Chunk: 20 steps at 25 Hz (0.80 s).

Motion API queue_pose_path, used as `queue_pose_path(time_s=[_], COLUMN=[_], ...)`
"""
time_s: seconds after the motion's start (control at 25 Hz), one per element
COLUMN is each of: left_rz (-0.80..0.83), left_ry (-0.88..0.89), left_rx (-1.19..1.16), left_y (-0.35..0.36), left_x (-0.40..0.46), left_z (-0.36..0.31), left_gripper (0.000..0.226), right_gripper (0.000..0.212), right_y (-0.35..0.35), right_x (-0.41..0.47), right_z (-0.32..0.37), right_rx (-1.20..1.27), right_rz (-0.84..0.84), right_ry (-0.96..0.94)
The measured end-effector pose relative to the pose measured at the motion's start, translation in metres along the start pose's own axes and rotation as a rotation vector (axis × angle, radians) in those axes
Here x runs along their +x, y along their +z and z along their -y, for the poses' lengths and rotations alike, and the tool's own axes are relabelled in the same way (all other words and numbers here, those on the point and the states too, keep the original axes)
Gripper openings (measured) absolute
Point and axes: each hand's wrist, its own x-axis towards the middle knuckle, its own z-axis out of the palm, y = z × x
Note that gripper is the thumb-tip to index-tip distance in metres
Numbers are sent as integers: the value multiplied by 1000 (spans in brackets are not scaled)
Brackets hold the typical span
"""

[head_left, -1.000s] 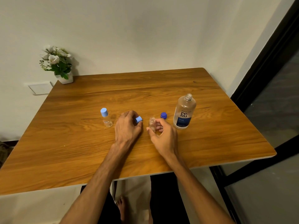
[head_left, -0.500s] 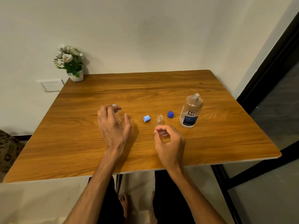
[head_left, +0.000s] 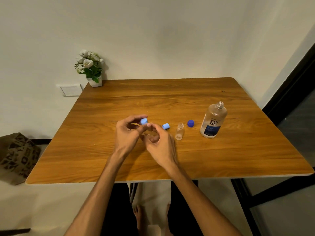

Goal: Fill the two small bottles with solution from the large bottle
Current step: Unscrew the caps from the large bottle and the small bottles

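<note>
- Left hand (head_left: 127, 133): fingers curled around the light blue cap (head_left: 144, 121) of a small bottle (head_left: 147, 132), raised above the table (head_left: 170, 159).
- Right hand (head_left: 161, 143): closed around that bottle's lower body; most of the glass is hidden.
- Second small bottle (head_left: 179, 131): upright, uncapped, just right of the hands.
- Loose light blue cap (head_left: 166, 126): lying on its side beside it.
- Dark blue cap (head_left: 190, 123): between the second small bottle and the large bottle.
- Large bottle (head_left: 214, 120): upright, open, at the right.

Wooden table (head_left: 170, 99) against white wall (head_left: 153, 40).
</note>
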Motion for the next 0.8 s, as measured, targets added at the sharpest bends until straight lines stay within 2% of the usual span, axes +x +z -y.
queue_pose_path(time_s=[0.12,0.32,0.4,0.52,0.6,0.68,0.8], left_rz=[14,-129,-47,153,159,68,-208], left_ry=[-67,-107,-116,-119,-110,-72,-41], left_rx=[-82,33,-6,-205,-238,-185,-105], left_y=[3,29,37,40,37,31,19], left_x=[-6,-13,-14,-23,-27,-26,-8], left_z=[-5,-3,-7,-14,-12,-10,-3], left_gripper=[30,33,34,32,35,31,20], right_gripper=[28,21,25,24,34,36,32], right_y=[0,-2,-2,-2,-2,2,12], right_x=[-3,-13,-15,-11,-6,-1,8], right_z=[-3,-9,-10,-14,-16,-20,-24], right_rx=[5,-59,-100,-88,-52,-37,-62], right_rz=[-27,-72,-61,-92,-120,-108,-92], right_ry=[31,33,19,63,64,69,87])
